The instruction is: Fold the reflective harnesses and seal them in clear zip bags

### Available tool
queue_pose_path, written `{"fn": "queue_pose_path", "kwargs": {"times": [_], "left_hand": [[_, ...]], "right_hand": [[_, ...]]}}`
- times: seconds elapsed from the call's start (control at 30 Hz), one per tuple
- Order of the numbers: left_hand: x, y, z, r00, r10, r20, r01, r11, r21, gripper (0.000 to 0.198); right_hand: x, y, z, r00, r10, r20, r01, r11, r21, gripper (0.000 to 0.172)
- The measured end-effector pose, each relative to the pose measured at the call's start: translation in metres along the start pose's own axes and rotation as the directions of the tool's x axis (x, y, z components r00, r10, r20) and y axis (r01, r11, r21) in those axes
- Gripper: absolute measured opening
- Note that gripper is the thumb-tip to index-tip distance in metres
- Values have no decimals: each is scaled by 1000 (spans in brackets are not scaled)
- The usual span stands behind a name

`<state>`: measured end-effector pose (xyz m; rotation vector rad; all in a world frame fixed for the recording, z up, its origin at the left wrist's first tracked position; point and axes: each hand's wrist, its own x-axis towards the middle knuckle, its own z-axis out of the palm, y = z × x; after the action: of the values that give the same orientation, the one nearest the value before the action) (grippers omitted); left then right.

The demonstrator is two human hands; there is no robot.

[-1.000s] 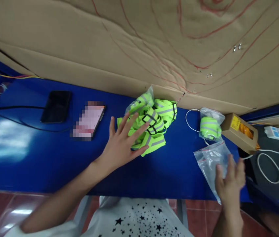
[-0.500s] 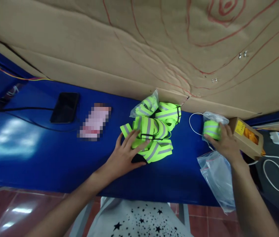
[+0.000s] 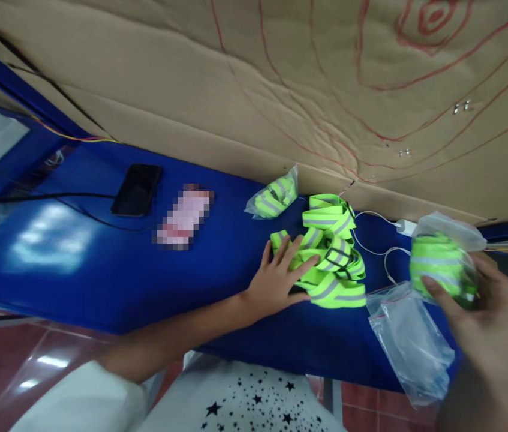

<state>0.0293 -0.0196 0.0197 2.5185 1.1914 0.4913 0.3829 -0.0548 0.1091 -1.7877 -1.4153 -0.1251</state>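
Observation:
My left hand lies with fingers spread against a heap of neon-yellow reflective straps, which have grey stripes and black buckles. Raised at the right, my right hand grips a clear plastic bag of reflective strap, the strap folded up inside it. Against the cardboard, apart from the heap, rests another bagged strap. Flat clear zip bags lie below the held bag, partly over the table's front edge.
A black phone with a cable and a blurred pink item lie on the blue table at the left. Behind stands a cardboard panel with red curved lines. A white cable and plug lie at the right.
My right hand has lifted the bagged strap off the table, closer to me. My left hand has pushed the loose straps rightward, away from the other bagged strap. The view has shifted slightly.

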Motion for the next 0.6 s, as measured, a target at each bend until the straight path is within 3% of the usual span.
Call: {"fn": "queue_pose_path", "kwargs": {"times": [0.07,0.17,0.27,0.37,0.43,0.5,0.53,0.6], "left_hand": [[28,9,10,1000,-28,-11,27,999,-18,89],[69,19,25,1000,-22,-14,21,997,-79,89],[84,27,25,999,48,2,-47,985,-164,100],[66,20,-1,991,125,-50,-133,962,-237,95],[40,4,-28,993,63,-99,-96,920,-380,62],[13,-14,-54,993,-109,-41,56,754,-654,28],[0,-22,-65,973,-226,42,177,620,-764,31],[-21,-31,-81,927,-275,255,351,398,-847,36]], "right_hand": [[-18,-19,-9,1000,-15,-13,17,987,163,91],[-48,-49,-18,996,39,-86,-17,970,243,86],[-85,-74,-15,991,114,-72,-82,935,345,83],[-120,-93,4,979,180,94,-202,902,383,77],[-134,-102,22,977,40,207,-117,920,375,71],[-139,-107,40,930,-221,294,116,935,335,59],[-139,-109,48,875,-345,339,245,920,305,53],[-137,-111,61,753,-494,434,427,869,248,44]]}}
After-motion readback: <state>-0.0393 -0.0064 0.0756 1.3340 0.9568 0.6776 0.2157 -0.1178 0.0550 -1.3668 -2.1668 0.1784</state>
